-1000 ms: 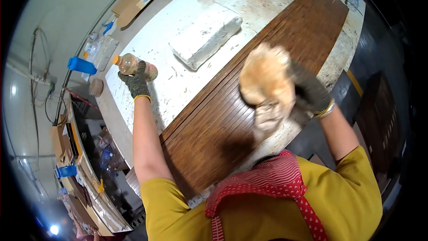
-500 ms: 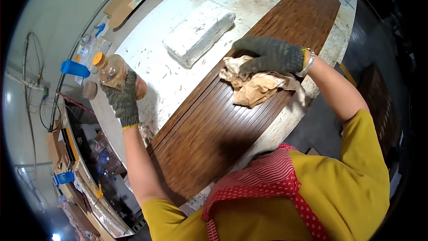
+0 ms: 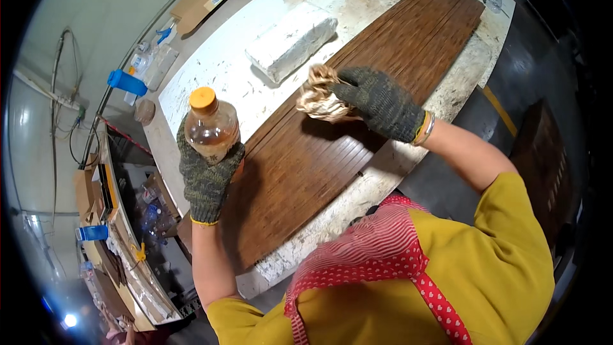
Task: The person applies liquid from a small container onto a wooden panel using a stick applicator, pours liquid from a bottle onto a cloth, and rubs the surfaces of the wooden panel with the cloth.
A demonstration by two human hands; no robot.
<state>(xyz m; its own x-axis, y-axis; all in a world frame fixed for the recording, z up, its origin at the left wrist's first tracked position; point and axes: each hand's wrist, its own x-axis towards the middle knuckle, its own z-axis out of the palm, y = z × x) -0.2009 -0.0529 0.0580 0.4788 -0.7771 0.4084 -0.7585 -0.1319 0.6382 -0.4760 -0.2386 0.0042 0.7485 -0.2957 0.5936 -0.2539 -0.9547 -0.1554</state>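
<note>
- One desk (image 3: 211, 57), white and heavily stained, carries everything; it runs from near the person up toward the far end of the view.
- A long dark brown slatted board (image 3: 357, 121) lies along the desk's right side. It looks evenly dark along its length, so by my judgement much of the rubbing is done, though I cannot tell which stretches are wet or dry, nor how much is left.
- A whitish wrapped block (image 3: 290, 41) lies on the bare desk just left of the board, apart from both hands.
- The left hand (image 3: 207, 172), in a dark knit glove, is clenched around the lower half of a bottle (image 3: 211, 129). The forearm rises from the lower edge and the wrist is straight, so the bottle stands upright above the board's left edge.
- The bottle is clear plastic with an orange cap still on and brownish liquid inside.
- The right hand (image 3: 377, 99), gloved the same, reaches leftward across the board with a bent elbow. Its fingers are closed on a rag (image 3: 319, 92).
- The rag is crumpled, pale and stained tan. It sits over the middle of the board near its left edge; whether it presses on the wood I cannot tell.
</note>
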